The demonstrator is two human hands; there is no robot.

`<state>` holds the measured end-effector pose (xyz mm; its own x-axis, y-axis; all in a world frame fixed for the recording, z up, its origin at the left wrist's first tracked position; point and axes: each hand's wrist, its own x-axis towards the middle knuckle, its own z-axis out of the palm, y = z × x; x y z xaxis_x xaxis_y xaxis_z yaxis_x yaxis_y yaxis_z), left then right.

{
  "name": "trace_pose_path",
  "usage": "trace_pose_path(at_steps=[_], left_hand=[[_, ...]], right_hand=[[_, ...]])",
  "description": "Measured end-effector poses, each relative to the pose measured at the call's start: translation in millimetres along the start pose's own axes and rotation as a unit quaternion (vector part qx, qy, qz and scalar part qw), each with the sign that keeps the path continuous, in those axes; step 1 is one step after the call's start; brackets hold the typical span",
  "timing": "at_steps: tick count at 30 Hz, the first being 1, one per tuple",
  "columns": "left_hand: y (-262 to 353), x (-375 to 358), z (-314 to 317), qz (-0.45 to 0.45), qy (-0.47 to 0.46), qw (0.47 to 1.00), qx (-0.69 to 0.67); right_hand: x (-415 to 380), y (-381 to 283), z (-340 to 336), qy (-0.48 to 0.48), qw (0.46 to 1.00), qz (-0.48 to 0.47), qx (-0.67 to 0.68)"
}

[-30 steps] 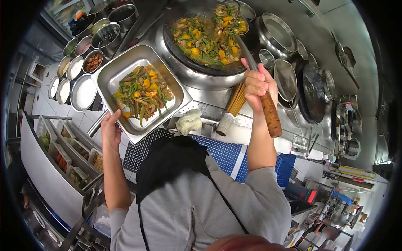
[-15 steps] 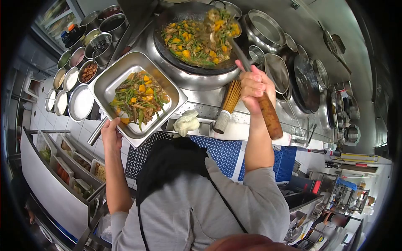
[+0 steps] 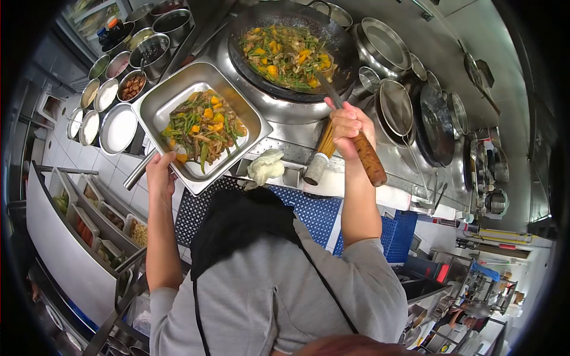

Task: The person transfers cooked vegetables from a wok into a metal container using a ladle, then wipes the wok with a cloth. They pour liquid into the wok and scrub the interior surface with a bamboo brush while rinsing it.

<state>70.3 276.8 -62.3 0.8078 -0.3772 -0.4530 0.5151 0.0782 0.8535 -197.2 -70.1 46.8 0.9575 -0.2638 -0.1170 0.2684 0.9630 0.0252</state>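
Observation:
My left hand grips the near left edge of a square steel tray, which holds a heap of stir-fried green vegetables and orange pieces. In my right hand is the wooden handle of a ladle, its shaft angled into the big black wok. The ladle's head is hidden in the same kind of food in the wok. The wok sits on a round steel ring just beyond the tray.
Steel bowls of ingredients stand at the left. Near the tray lie a crumpled pale cloth and a bamboo brush. Strainers and pans line the right. Ingredient bins are at the lower left.
My right hand has lowered the loaded ladle into the wok, where its head is now buried in the food. The tray sits slightly higher in the view.

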Motion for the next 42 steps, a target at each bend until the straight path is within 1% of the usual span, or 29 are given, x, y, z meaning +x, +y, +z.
trace_pose_path(at_steps=[5,9,11,13,15,19,20,23,24,25,26,27,28,29,31,32,34,37,38,41,42], left_hand=[[-2.7,5.5,-5.1,-0.003,-0.012,1.0,0.009],[-9.3,9.8,-8.5,-0.008,-0.017,1.0,0.018],[-9.3,7.6,-6.0,-0.005,-0.008,1.0,0.013],[-10.9,10.6,-12.0,0.001,-0.032,0.999,0.016],[-12.7,10.9,-10.8,0.003,-0.027,1.0,0.017],[-1.9,1.8,-4.1,-0.007,-0.02,1.0,0.021],[1.1,-2.2,-1.5,-0.007,-0.025,1.0,0.011],[2.4,-1.9,-2.1,-0.012,-0.018,1.0,0.022],[1.2,0.1,-3.1,-0.01,-0.019,1.0,0.017],[-2.0,3.0,-4.7,-0.009,-0.021,1.0,0.014],[-4.4,5.1,-6.2,-0.009,-0.022,1.0,0.01],[-5.1,6.2,-7.5,-0.009,-0.024,1.0,0.005],[-6.8,6.3,-8.4,-0.012,-0.025,1.0,-0.001],[-7.8,6.7,-9.3,-0.013,-0.027,1.0,-0.006],[-12.5,9.9,-13.0,-0.01,-0.022,1.0,-0.008],[-14.8,10.7,-14.6,-0.009,-0.022,1.0,-0.017],[-15.7,9.1,-16.0,-0.01,-0.024,0.999,-0.029],[-10.9,5.6,-14.0,-0.014,-0.033,0.999,-0.036],[-10.1,4.2,-14.4,-0.017,-0.034,0.999,-0.034],[-11.0,5.7,-15.9,-0.018,-0.035,0.999,-0.027],[-12.2,6.4,-16.8,-0.018,-0.035,0.999,-0.024]], right_hand=[[-3.0,2.2,4.3,-0.02,0.999,-0.008,-0.037],[-19.7,31.7,42.2,-0.014,0.994,-0.025,-0.104],[-31.4,49.4,56.8,-0.038,0.995,-0.014,-0.095],[-43.2,68.9,66.8,-0.055,0.995,0.008,-0.083],[-52.5,88.6,69.6,-0.074,0.995,0.03,-0.065],[-62.2,122.1,54.4,-0.058,0.996,0.071,-0.013],[-62.4,127.1,47.1,-0.037,0.995,0.087,-0.021],[-58.8,149.6,25.3,0.011,0.989,0.112,-0.098],[-53.6,154.6,19.4,0.084,0.959,0.117,-0.242],[-47.3,160.2,13.5,0.123,0.899,0.131,-0.4],[-40.3,165.1,7.5,0.159,0.81,0.143,-0.546],[-36.7,167.7,0.3,0.19,0.698,0.149,-0.674],[-38.5,165.8,-16.0,0.158,0.618,0.093,-0.764],[-41.1,161.5,-37.8,0.123,0.527,0.034,-0.84],[-39.5,162.8,-37.5,0.095,0.425,-0.035,-0.9],[-44.0,162.0,-29.1,0.107,0.423,-0.041,-0.899],[-51.4,167.7,-4.7,0.155,0.459,-0.02,-0.874],[-56.1,167.4,10.3,0.198,0.614,0.101,-0.758],[-53.7,168.3,5.3,0.197,0.655,0.109,-0.721],[-49.5,172.7,-18.0,0.177,0.582,0.095,-0.788],[-48.0,171.3,-12.7,0.19,0.615,0.087,-0.76]])
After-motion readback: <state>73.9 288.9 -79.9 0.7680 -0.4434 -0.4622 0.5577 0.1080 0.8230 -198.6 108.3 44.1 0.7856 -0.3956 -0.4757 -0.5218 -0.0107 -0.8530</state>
